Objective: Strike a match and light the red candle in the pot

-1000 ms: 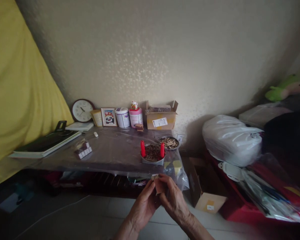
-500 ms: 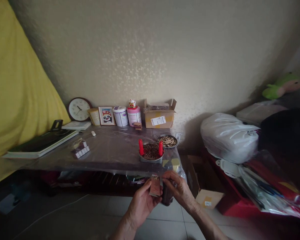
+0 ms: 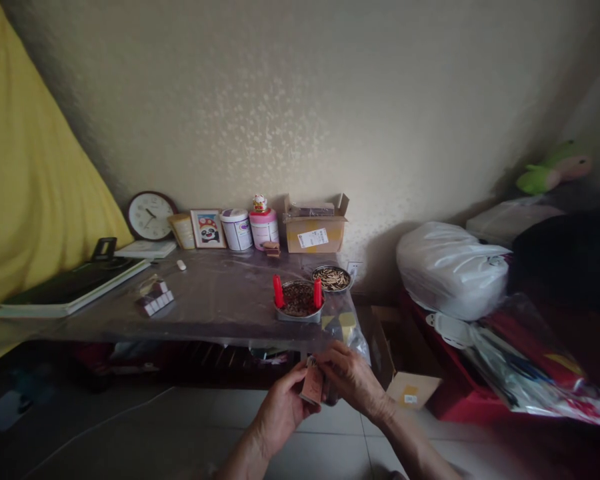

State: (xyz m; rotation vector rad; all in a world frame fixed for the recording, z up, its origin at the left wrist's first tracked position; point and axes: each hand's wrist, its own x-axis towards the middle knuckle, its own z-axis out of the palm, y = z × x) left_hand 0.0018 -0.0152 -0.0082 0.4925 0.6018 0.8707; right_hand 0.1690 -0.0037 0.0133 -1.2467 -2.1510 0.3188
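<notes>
My left hand (image 3: 285,400) grips a small reddish-brown matchbox (image 3: 312,385), held tilted in front of the table's near edge. Over the upper end of the box, my right hand (image 3: 350,377) has its fingers bent and pressed together. What sits between those fingertips is hidden. Beyond the hands, a round tin (image 3: 300,316) of dark granules stands on the table with two red candles (image 3: 279,291) upright at its sides. Behind it is a round dish of matchsticks (image 3: 331,279).
A bundle of small boxes (image 3: 156,297) lies on the table's left, near a large book (image 3: 73,290). Along the wall stand a clock (image 3: 151,215), a picture frame (image 3: 209,229), canisters (image 3: 237,230) and a cardboard box (image 3: 315,235). An open carton (image 3: 414,390) is on the floor.
My right hand's fingers have moved left over the top of the matchbox, which is tilted more. Matches visible at its open end before are now mostly covered. The view has shifted slightly.
</notes>
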